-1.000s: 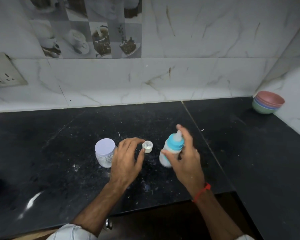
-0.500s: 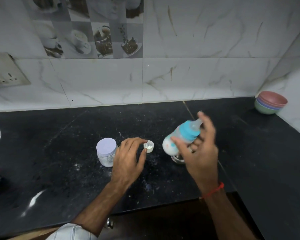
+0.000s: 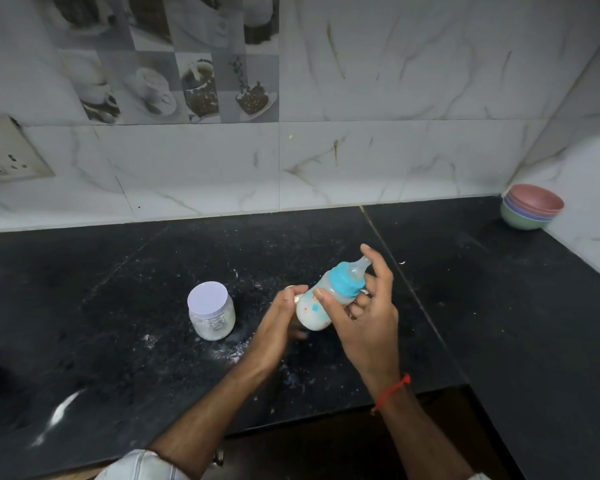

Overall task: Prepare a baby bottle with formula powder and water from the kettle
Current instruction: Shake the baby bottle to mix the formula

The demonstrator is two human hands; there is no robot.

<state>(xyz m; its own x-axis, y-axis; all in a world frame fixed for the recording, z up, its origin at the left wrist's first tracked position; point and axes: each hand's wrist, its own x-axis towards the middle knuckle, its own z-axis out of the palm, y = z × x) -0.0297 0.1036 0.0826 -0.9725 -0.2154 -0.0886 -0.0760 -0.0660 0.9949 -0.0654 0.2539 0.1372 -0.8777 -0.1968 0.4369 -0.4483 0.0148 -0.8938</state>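
1. Blue collar and clear teat top the small translucent plastic baby bottle (image 3: 321, 303), which is tilted with the teat up and to the right and holds milky white liquid in its lower part.
2. The right hand (image 3: 364, 317) grips the bottle in the air above the black speckled stone counter (image 3: 136, 341), thumb across the front of the body and fingers curled behind the collar and teat.
3. A red thread band (image 3: 392, 391) circles the right wrist.
4. The left hand (image 3: 279, 323) sits just left of the bottle's base, fingers curled and pinching a small white cap (image 3: 296, 298), mostly hidden.
5. A clear plastic jar with a pale lilac lid (image 3: 211, 315) stands upright on the counter, near the left hand, white powder inside.
6. Spilled white powder (image 3: 234, 355) dusts the counter around the jar.
7. Stacked pastel bowls (image 3: 530, 206) sit in the far right corner against the marbled white wall tiles (image 3: 395, 150).
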